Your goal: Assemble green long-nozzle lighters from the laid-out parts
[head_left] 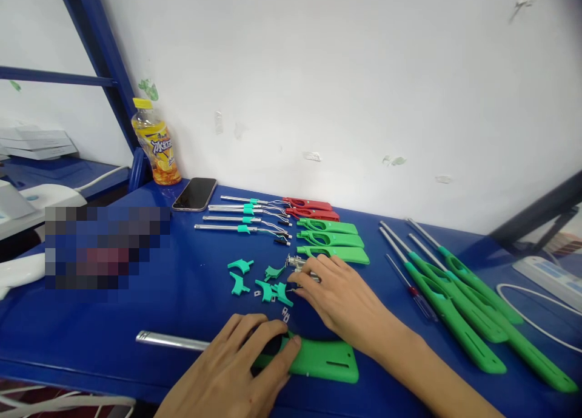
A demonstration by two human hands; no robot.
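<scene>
Near the table's front edge, my left hand (240,360) is wrapped round a green gas lighter (330,362) lying flat, its metal tube (173,340) pointing left. My fingers cover the middle of its body. Beyond it, my right hand (339,290) is closed in a pinch beside a small pile of metal parts (296,261); what lies between the fingertips is too small to name. Just left of those fingers are several teal trigger pieces (239,283) and tiny metal clips (285,314).
Metal tubes with wires (220,227), red casings (313,214) and green casings (334,240) lie toward the wall. At right are several green lighters (454,321), a screwdriver (422,303) and a power strip (550,278). A phone (195,195) and a drink bottle (157,145) are back left.
</scene>
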